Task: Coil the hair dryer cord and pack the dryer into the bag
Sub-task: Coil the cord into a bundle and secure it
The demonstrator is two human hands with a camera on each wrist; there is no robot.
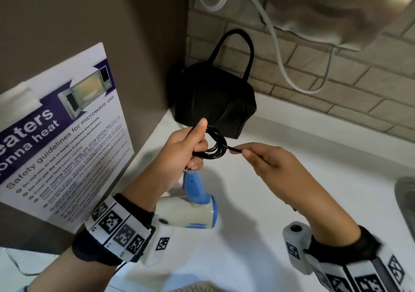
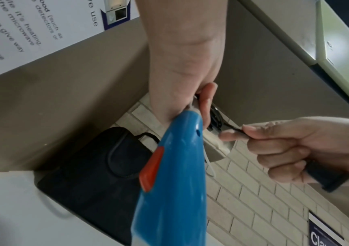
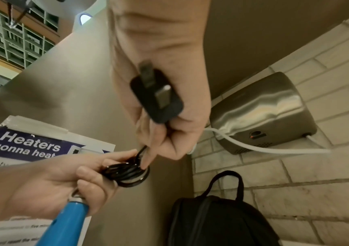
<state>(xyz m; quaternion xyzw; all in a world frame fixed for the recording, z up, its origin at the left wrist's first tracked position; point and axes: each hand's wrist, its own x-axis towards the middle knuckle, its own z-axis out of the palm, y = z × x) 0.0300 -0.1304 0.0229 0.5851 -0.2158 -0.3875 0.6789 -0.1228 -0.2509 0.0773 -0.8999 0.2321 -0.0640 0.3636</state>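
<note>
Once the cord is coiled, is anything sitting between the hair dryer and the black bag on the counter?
Nothing visible on the counter lies between the hair dryer, held by the left hand, and the black bag in the corner. But the bag looks closed, so it probably needs opening first. The right hand holds the plug.

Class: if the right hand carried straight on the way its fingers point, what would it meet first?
Probably the coiled black cord that the left hand grips above the blue-and-white hair dryer; depth is uncertain.
</note>
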